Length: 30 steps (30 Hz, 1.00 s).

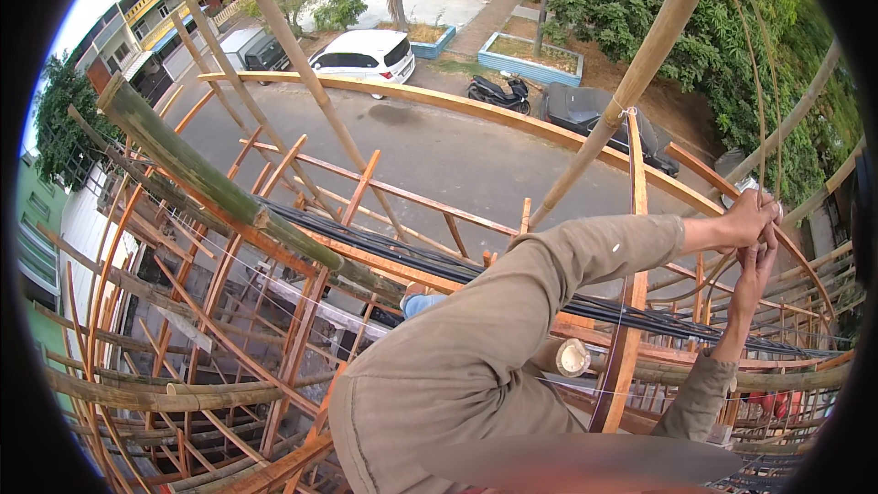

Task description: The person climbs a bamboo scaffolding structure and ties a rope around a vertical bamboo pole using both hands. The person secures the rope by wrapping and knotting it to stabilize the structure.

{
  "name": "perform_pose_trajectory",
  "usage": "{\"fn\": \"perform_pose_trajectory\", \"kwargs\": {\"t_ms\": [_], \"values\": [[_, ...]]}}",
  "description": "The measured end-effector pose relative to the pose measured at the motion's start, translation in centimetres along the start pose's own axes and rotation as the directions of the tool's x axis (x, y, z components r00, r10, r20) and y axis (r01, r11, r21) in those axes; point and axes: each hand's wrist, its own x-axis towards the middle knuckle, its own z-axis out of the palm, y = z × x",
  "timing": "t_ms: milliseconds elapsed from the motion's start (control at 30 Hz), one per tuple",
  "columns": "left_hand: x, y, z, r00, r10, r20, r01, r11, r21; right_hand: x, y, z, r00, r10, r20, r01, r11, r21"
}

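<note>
At the far right, my two hands are close together with fingers bent around a thin tan cord (760, 110). My left hand (739, 220) reaches across from the middle and is closed on the cord. Just below it, my right hand (755, 267) is raised, its fingers pinched at the same spot. Two strands of the cord run up from the hands, and a loop hangs below them to the left. The exact grip of the fingertips is hidden where the hands overlap. An upright wooden beam (629, 329) stands to the left of my hands.
A slanting bamboo pole (631, 82) is tied to the beam's top. Black cables (439, 261) run across beneath my left arm. Thick green bamboo (197, 160) and wooden framework lie left. Far below are a street (421, 151), a white car (361, 57) and a motorcycle (499, 92).
</note>
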Motion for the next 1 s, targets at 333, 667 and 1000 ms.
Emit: {"fn": "perform_pose_trajectory", "kwargs": {"t_ms": [333,667,1000], "values": [[-2.8,0.5,-2.4,0.973,0.123,-0.196,-0.098,0.986,0.134,-1.2,-2.0,1.1,0.96,0.247,0.129,-0.262,0.957,0.122],[-7.7,-1.1,-7.2,0.932,0.151,-0.33,-0.066,0.965,0.255,-3.4,-6.0,1.0,0.989,0.102,0.108,-0.091,0.991,-0.101],[-8.5,-2.2,-8.0,0.993,-0.122,0.009,0.05,0.479,0.877,-4.8,-2.1,-1.2,0.957,0.285,0.046,-0.285,0.958,-0.004]]}}
